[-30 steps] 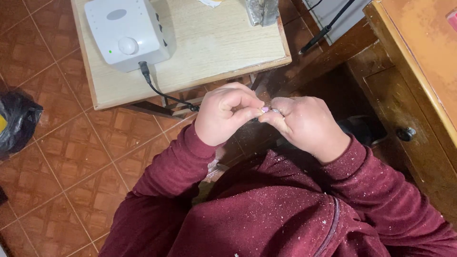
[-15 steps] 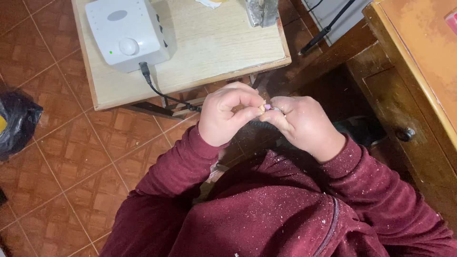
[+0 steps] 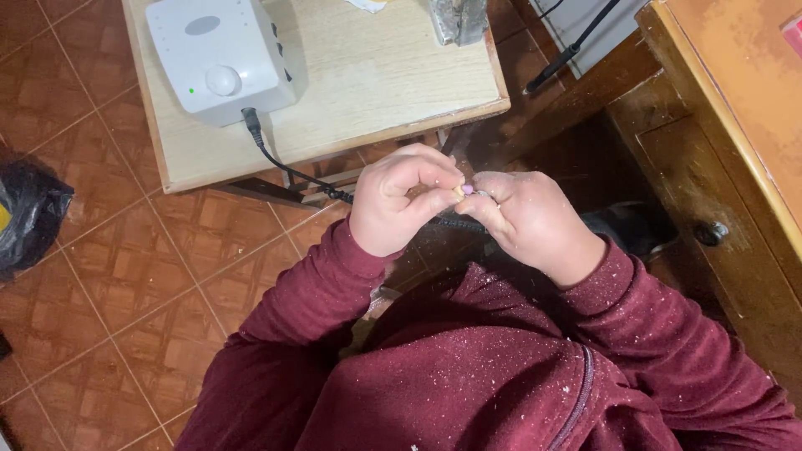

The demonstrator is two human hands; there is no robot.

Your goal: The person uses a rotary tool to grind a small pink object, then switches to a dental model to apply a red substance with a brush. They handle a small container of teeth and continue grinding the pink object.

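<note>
My two hands meet in front of my chest, above the tiled floor. My left hand (image 3: 399, 200) pinches a small pink piece (image 3: 468, 190) between thumb and forefinger. My right hand (image 3: 535, 221) has its fingers curled, and its fingertips press on the same piece from the other side. A black cable (image 3: 284, 167) runs from a white box-shaped device (image 3: 219, 57) down under both hands. Where the cable ends is hidden, so I cannot tell whether a hand holds it. Both sleeves are dark red and speckled with white dust.
The device, with a round knob and a green light, stands on a light wooden table (image 3: 376, 92). A dark wooden cabinet (image 3: 718, 167) with a round knob stands at the right. A black bag (image 3: 29, 213) lies on the floor at the left.
Both hands stay together in nearly the same place. The fingertips have shifted slightly around the small pink piece.
</note>
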